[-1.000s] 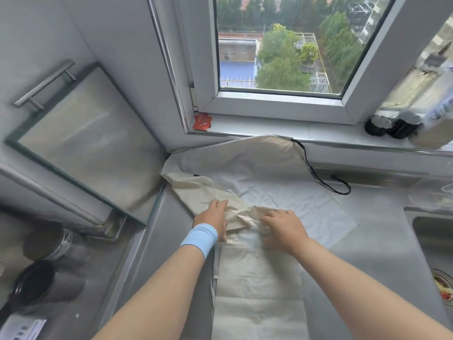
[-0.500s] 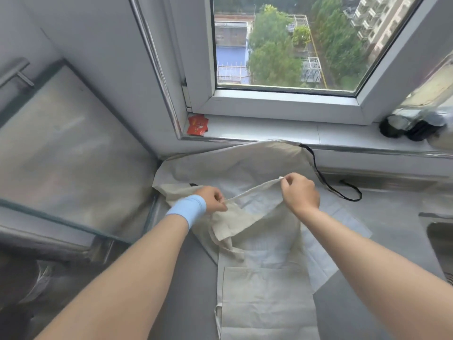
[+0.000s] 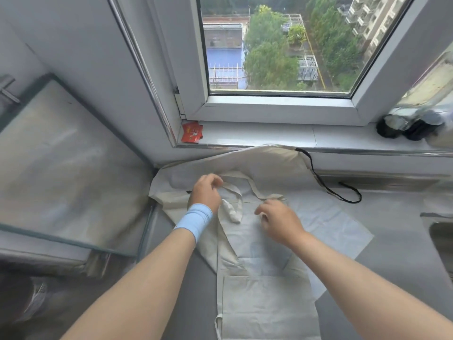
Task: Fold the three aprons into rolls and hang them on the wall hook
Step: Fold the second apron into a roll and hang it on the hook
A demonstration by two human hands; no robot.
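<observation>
A beige apron (image 3: pixel 267 303) lies lengthwise on the steel counter, pocket end nearest me, bib end under my hands. Its neck strap (image 3: pixel 245 182) loops out beyond the bib. My left hand (image 3: pixel 207 192), with a blue wristband, pinches the strap at the bib's left corner. At the right corner, where the strap joins, my right hand (image 3: pixel 277 222) curls its fingers on the bib's top edge. Under this apron a pale white apron (image 3: pixel 331 222) is spread flat, its black cord (image 3: pixel 326 187) trailing right. More beige cloth (image 3: pixel 257 160) is bunched against the back wall.
The window sill behind holds a red packet (image 3: pixel 192 132) and dark bottle tops (image 3: pixel 402 128) at the right. A tilted glass panel (image 3: pixel 61 168) stands at the left. A sink's edge (image 3: pixel 441 236) shows at the right.
Both hands have lowered the lifted bib edge onto the counter. The neck strap has come out and now lies looped beyond the bib.
</observation>
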